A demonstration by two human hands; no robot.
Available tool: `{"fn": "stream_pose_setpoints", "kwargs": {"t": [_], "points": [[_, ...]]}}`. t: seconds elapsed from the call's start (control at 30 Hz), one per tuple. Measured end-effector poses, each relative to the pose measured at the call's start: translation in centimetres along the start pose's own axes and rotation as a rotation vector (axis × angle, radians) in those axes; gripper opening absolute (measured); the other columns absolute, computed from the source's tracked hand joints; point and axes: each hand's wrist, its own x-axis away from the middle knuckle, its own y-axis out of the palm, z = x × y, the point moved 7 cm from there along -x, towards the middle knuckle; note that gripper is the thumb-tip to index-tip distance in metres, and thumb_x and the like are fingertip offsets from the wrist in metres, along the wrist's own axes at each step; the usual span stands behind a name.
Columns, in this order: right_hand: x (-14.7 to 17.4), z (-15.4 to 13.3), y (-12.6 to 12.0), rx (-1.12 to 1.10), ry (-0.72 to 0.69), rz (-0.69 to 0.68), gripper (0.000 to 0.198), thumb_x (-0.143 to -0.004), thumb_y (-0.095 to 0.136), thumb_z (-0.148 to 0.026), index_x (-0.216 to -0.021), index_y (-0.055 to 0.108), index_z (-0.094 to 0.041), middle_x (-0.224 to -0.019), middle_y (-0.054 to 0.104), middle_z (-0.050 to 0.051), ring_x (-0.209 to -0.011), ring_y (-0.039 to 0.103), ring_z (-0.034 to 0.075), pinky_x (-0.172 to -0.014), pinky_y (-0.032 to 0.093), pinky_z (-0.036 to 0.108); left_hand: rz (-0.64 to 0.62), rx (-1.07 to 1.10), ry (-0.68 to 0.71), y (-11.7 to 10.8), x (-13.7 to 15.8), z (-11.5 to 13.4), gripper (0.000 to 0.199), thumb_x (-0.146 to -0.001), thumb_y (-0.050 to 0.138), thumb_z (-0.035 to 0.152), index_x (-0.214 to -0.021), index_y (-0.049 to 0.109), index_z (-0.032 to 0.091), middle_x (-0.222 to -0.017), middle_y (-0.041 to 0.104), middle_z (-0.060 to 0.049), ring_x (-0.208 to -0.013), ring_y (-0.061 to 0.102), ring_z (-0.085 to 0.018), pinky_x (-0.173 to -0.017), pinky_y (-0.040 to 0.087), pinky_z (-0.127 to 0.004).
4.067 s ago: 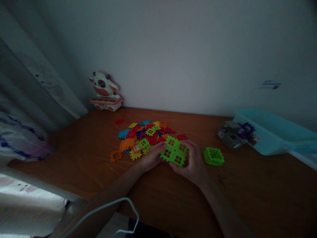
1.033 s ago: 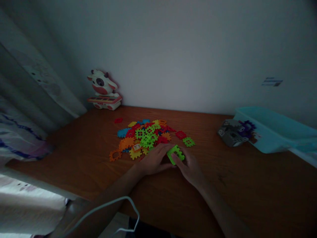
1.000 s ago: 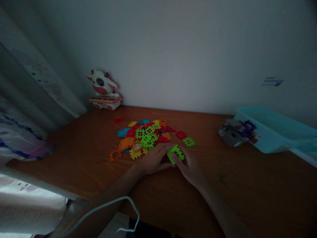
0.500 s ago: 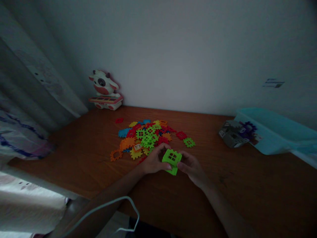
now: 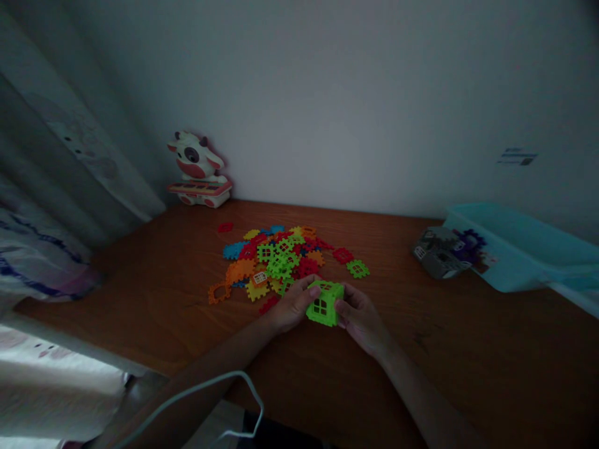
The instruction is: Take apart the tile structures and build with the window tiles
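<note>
A green box of joined building-block panels (image 5: 324, 305), with a window grid on the side facing me, is held between both hands over the table. My left hand (image 5: 296, 304) grips its left side, the thumb near the upper edge. On the other side my right hand (image 5: 362, 317) is closed on the right edge, its thumb against the panel. Some of the fingers are hidden behind the box. Just beyond lies a heap of toothed plastic panels (image 5: 281, 259) in green, red, orange, yellow and blue. One loose green window panel (image 5: 357, 269) rests right of the heap.
A cow-shaped toy keyboard (image 5: 200, 171) stands at the back left of the wooden table (image 5: 402, 374). To the right are a grey block structure (image 5: 437, 252), purple pieces (image 5: 469, 245) and a light blue bin (image 5: 510, 268). A white cable (image 5: 243, 374) hangs in the foreground.
The green box has been turned in the hands, so a window side now faces me. My left thumb has moved from the lower part up to the top edge.
</note>
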Motion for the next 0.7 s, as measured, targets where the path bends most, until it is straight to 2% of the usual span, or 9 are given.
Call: {"fn": "stream_pose_setpoints", "kwargs": {"t": [0.17,0.3,0.47,0.63,0.7], "points": [[0.0,-0.2,0.0,0.029,-0.035,0.018,0.047,-0.062,0.088,-0.053,-0.075,0.056,-0.021,-0.064,0.052,-0.006,-0.051,0.042,0.007,-0.044,0.03,0.02,0.033,0.085,-0.032,0.3,0.1,0.0,0.062,-0.056,0.083,0.063,-0.086,0.054,0.017,-0.071,0.057,0.002,-0.058,0.054,-0.011,-0.057,0.043,-0.025],[-0.3,-0.3,-0.2,-0.003,-0.079,0.035,0.047,-0.065,0.088,-0.047,-0.07,0.048,-0.023,-0.062,0.049,-0.007,-0.051,0.042,0.008,-0.044,0.031,0.02,0.074,0.164,-0.023,0.4,0.2,0.2,0.06,-0.056,0.086,0.057,-0.086,0.053,0.017,-0.073,0.06,0.002,-0.06,0.057,-0.012,-0.06,0.046,-0.026],[-0.3,-0.1,0.0,-0.053,-0.077,0.02,0.046,-0.062,0.091,-0.04,-0.07,0.05,-0.022,-0.067,0.053,-0.007,-0.06,0.05,0.009,-0.058,0.043,0.022,0.109,0.258,0.019,0.1,0.3,0.6,0.056,-0.056,0.09,0.047,-0.087,0.056,0.017,-0.074,0.062,0.003,-0.061,0.058,-0.01,-0.059,0.045,-0.023],[-0.2,0.1,0.8,-0.045,-0.069,-0.019,0.046,-0.064,0.09,-0.041,-0.068,0.048,-0.022,-0.069,0.055,-0.006,-0.065,0.053,0.011,-0.064,0.045,0.023,0.037,0.292,-0.079,0.0,0.0,0.2,0.051,-0.06,0.088,0.052,-0.078,0.059,0.015,-0.068,0.059,0.002,-0.058,0.056,-0.009,-0.056,0.043,-0.022],[-0.2,0.2,0.8,-0.021,-0.054,-0.01,0.046,-0.064,0.09,-0.042,-0.068,0.048,-0.023,-0.07,0.056,-0.006,-0.066,0.054,0.012,-0.066,0.047,0.025,0.044,0.275,-0.096,-0.2,-0.1,0.2,0.052,-0.059,0.087,0.054,-0.077,0.059,0.015,-0.068,0.059,0.002,-0.058,0.055,-0.009,-0.056,0.043,-0.022]]}}
